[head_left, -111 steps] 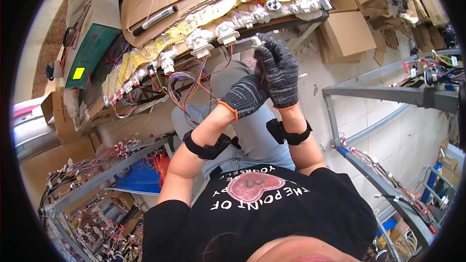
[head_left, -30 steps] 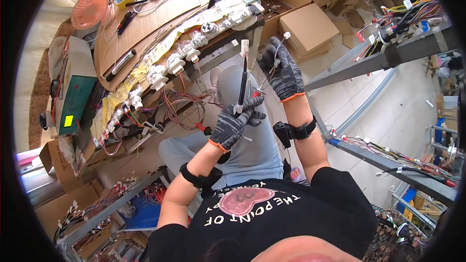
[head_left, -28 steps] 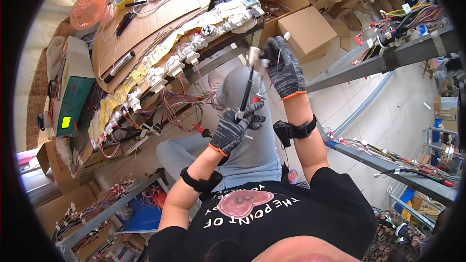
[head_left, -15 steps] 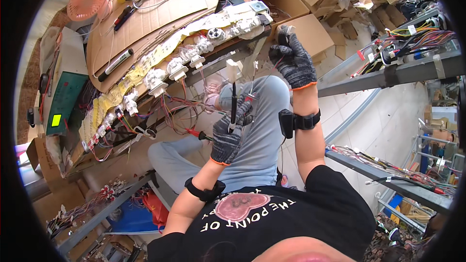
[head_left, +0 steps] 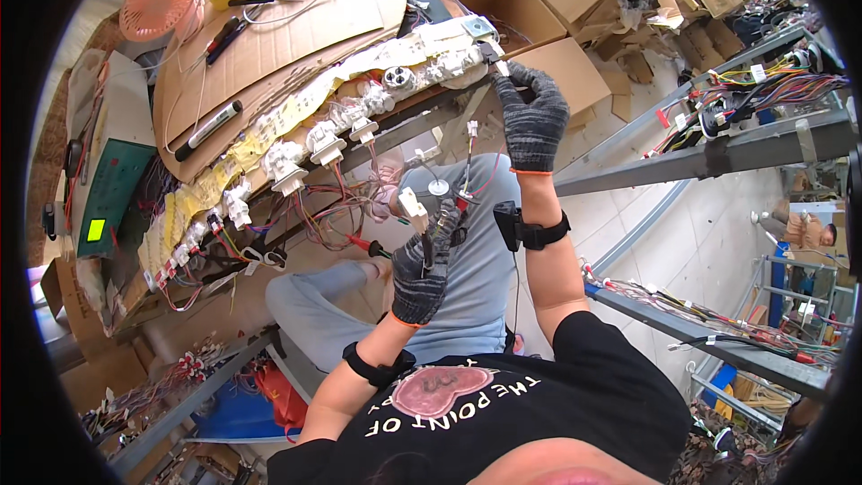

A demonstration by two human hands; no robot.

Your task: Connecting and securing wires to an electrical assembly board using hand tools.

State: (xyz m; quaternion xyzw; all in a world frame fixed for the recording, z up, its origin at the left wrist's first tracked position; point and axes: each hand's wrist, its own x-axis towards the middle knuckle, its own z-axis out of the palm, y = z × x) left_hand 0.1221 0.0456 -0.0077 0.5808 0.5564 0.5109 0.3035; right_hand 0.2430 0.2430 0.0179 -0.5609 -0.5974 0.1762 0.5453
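My left hand, in a dark grey knit glove with an orange cuff, is closed around a wire harness over my leg. A large white connector rises from that harness, and a smaller white plug on thin wires stands above it. At the far right end of the board, my right hand, gloved alike, pinches a small white connector. This connector is up against a black socket; whether it is inserted, I cannot tell. The long board carries a row of white connector sockets wrapped in clear and yellow tape.
A green tester box with a lit display is on the left. Cardboard on the table bears a marker, tape rolls and a pink fan. Metal rails hung with wires cross at right; open cardboard boxes stand behind.
My right hand has moved slightly left and down, bringing the small connector to the black socket at the board's end. My left hand has shifted slightly, tilting the large white connector leftward.
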